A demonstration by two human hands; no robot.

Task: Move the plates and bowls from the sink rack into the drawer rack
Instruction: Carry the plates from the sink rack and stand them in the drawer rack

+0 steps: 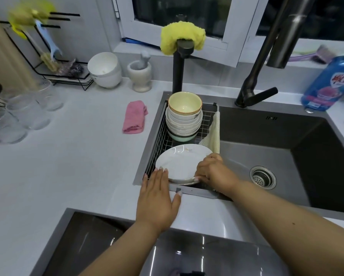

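A wire sink rack (159, 136) sits in the left side of the dark sink. At its near end lies a stack of white plates (179, 162). At its far end stands a stack of white bowls (184, 124) with a yellowish bowl (185, 103) on top and a green one underneath. My right hand (213, 172) grips the right edge of the plate stack, fingers curled under the rim. My left hand (157, 198) lies flat with fingers spread, fingertips touching the left edge of the plates. The drawer rack is not in view.
A cream cloth (213, 134) hangs on the rack's right side. The drain (263, 177) lies in the sink basin right of my hands. A pink cloth (134, 116), several glasses (27, 114), white bowls (105, 69) and a mortar (140, 73) stand on the counter. Two dark faucets (180, 62) rise behind the sink.
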